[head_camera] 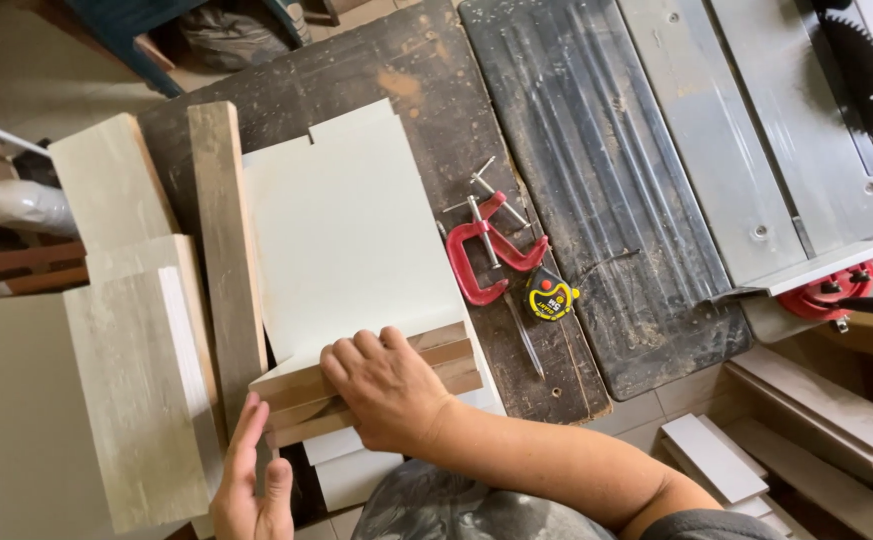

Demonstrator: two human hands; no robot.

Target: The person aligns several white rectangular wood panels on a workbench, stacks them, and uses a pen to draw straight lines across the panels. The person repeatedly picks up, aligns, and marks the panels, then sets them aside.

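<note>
Palm-down, the right hand (389,388) rests flat on the near end of a stack of white-faced boards (357,240) — fingers spread over the brown cut edges, pressing rather than gripping. The stack runs away from the hand across the dark worn workbench (397,70), its pale top sheet lying just beyond the knuckles. The left hand (252,485) stands open and edge-on just left of the stack's near corner, fingers straight, holding nothing; whether it touches the boards is unclear. Against the stack's left side lies a bare wooden strip (227,240), with pale panels (127,390) further left. Right of the stack sit two red C-clamps (487,255) and a yellow tape measure (551,296) — beyond them a table saw (787,130).
</note>
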